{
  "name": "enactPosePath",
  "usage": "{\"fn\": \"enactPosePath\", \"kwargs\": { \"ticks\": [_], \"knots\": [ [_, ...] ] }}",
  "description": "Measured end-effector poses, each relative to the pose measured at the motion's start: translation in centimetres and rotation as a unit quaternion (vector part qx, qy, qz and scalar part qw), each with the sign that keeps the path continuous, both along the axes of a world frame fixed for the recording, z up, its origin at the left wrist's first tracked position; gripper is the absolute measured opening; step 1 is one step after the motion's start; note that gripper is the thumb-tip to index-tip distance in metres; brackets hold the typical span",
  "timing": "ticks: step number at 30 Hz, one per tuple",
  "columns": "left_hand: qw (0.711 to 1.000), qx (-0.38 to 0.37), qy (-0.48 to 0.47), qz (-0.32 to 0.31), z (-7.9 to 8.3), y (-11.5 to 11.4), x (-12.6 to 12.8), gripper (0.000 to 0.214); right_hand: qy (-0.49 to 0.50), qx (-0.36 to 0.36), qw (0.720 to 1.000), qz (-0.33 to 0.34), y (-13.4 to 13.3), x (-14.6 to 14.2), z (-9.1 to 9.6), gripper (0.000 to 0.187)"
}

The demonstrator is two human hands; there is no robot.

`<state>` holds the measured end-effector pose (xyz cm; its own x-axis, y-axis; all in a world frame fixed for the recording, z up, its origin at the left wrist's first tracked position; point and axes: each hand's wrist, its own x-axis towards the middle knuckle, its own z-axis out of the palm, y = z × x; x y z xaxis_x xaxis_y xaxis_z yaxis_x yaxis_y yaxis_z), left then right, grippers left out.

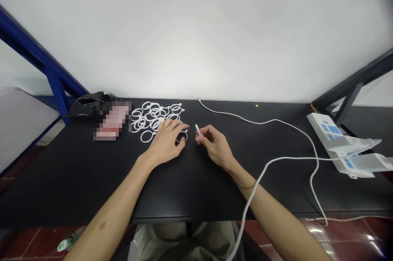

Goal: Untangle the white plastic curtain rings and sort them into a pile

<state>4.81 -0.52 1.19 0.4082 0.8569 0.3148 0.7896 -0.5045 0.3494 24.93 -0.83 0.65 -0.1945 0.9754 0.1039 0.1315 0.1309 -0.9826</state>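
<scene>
Several thin white plastic rings [147, 136], each with a small tab, lie in a loose pile on the black table [184, 187]. My left hand [164, 140] rests at the pile's near right edge, its fingers stretched and apart. One single ring [186, 139] shows between its thumb and index finger; whether they touch it I cannot tell. Just to the right, my right hand [216, 144] pinches a short, narrow white plastic piece [198, 130] between thumb and fingertips. It stands up at a tilt, and its lower end is partly hidden by the fingers.
At the left back lie a black plastic bag [89, 105] and a blurred pink-and-red item [113, 121]. A white power strip [331, 130] with plugs is at the right. A white cable [276, 158] crosses over my right forearm. A white wall [196, 39] stands behind.
</scene>
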Motion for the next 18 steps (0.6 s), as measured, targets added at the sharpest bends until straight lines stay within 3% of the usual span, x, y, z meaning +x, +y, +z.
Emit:
{"fn": "enactPosePath", "kwargs": {
  "ticks": [8,15,18],
  "knots": [
    [0.999,0.026,0.02,0.002,-0.56,-0.07,0.4,0.033,-0.061,0.014,0.998,-0.003,0.03,-0.02,-0.21,0.013],
    [0.992,0.111,0.024,-0.063,-0.91,0.19,0.37,0.031,-0.197,0.156,0.966,0.061,-0.18,-0.14,-0.66,0.008],
    [0.987,0.14,0.039,-0.067,-0.87,0.3,0.16,0.029,-0.226,0.183,0.954,0.068,-0.33,-0.32,-0.81,0.008]
  ]
}}
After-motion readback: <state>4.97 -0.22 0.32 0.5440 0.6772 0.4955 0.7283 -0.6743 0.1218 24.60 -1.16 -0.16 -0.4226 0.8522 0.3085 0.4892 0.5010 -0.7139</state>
